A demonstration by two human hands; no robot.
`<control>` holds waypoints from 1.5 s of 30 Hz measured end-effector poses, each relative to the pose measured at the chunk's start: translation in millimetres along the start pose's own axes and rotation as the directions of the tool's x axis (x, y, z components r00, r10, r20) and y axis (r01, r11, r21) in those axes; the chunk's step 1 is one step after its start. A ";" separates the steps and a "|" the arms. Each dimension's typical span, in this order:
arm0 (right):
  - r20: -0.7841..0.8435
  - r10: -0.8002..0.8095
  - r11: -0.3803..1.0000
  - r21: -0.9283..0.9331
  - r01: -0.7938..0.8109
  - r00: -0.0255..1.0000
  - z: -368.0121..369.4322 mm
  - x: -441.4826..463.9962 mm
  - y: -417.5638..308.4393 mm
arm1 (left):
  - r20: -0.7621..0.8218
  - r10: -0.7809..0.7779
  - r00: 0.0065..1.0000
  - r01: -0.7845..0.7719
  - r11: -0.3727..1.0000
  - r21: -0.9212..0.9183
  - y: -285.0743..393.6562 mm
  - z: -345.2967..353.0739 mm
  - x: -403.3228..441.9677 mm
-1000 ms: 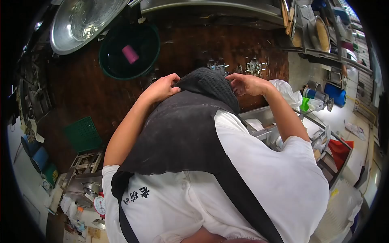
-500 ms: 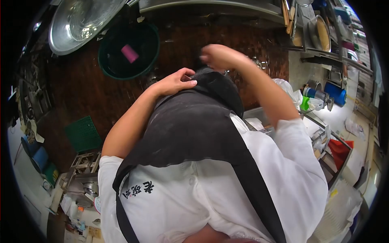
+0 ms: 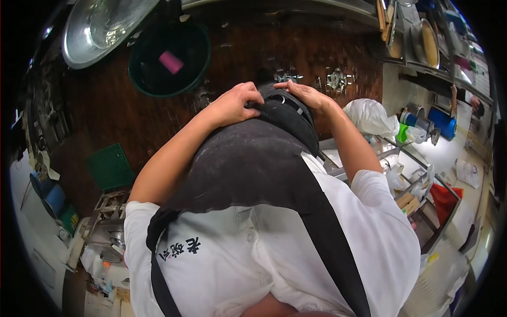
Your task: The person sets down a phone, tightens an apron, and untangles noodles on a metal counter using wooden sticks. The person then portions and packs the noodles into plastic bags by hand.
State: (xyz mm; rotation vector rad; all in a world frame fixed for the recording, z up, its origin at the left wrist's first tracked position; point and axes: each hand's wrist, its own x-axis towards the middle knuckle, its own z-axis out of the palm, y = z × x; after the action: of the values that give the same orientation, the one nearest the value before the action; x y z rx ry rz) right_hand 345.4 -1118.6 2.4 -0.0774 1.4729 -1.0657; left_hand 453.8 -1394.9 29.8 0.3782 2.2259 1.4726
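A black waist bag (image 3: 288,119) with a mesh-like surface sits at the front of my waist, over the dark apron (image 3: 248,174). My left hand (image 3: 236,104) has its fingers curled and its thumb against the bag's near-left edge, gripping it. On the far right side of the bag, my right hand (image 3: 309,96) is held with its fingers stretched out towards the left and nothing visible in them. Between the hands, a small pale curved detail shows at the bag's upper edge. The inside of the bag is hidden.
A dark green tub (image 3: 169,87) with a pink object (image 3: 171,62) in it stands on the wet brown floor (image 3: 232,58). Beside it is a large metal basin (image 3: 108,31). White plastic bags (image 3: 369,117) and shelving lie to my right; a green grid mat (image 3: 111,167) lies left.
My right hand has come down from above the bag to its right side, fingers now extended. My left hand has shifted slightly up with its fingers more curled. More of the bag's top shows.
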 end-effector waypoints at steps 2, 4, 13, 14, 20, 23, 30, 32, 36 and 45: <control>-0.010 -0.037 0.996 0.080 0.038 0.999 0.6 -1.7 12.6 | 0.113 0.046 0.992 -0.039 0.997 -0.064 6.1 -4.6 -3.7; -0.012 -0.064 0.993 0.101 0.065 0.998 0.8 -0.3 15.7 | 0.199 0.061 0.978 -0.032 0.989 -0.145 17.2 -11.9 -8.4; 0.023 -0.078 0.997 0.026 0.077 0.997 3.9 -15.0 -7.2 | 0.220 0.099 0.970 -0.078 0.991 -0.105 20.7 -14.5 -6.3; 0.029 -0.082 0.996 -0.038 0.083 0.996 5.5 -16.5 -13.7 | 0.215 0.102 0.971 -0.082 0.992 -0.100 20.7 -14.4 -6.4; 0.053 -0.037 0.978 -0.204 0.047 0.998 1.7 -7.4 -24.0 | 0.197 0.086 0.977 -0.067 0.993 -0.100 23.4 -17.5 -6.7; 0.088 -0.028 0.984 -0.172 0.043 0.996 -1.0 -5.9 -26.9 | 0.207 0.072 0.976 -0.051 0.993 -0.108 24.0 -18.6 -7.1; 0.113 -0.014 0.991 -0.130 0.029 0.993 -1.1 0.5 -32.9 | 0.113 -0.226 0.968 0.248 0.933 -0.261 -17.1 -11.8 -5.4; 0.116 0.030 0.998 -0.053 -0.024 0.993 0.5 3.3 -38.3 | 0.283 -0.322 0.903 0.380 0.907 -0.181 -45.4 -9.2 -4.7; 0.068 0.073 0.978 -0.201 -0.058 0.995 3.9 11.7 -55.0 | 0.319 -0.452 0.833 0.469 0.883 0.025 -24.9 -25.3 -4.2; 0.178 -0.144 0.723 -0.653 0.226 0.973 32.6 29.5 -107.4 | -0.033 -0.381 0.924 0.356 0.890 -0.285 10.6 -25.7 48.9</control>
State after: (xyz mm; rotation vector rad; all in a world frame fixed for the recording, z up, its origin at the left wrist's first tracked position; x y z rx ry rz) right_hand 308.5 -1215.7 54.0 -0.8092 1.7045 -0.6134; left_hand 398.5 -1388.9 37.9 -0.1960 1.9759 1.5737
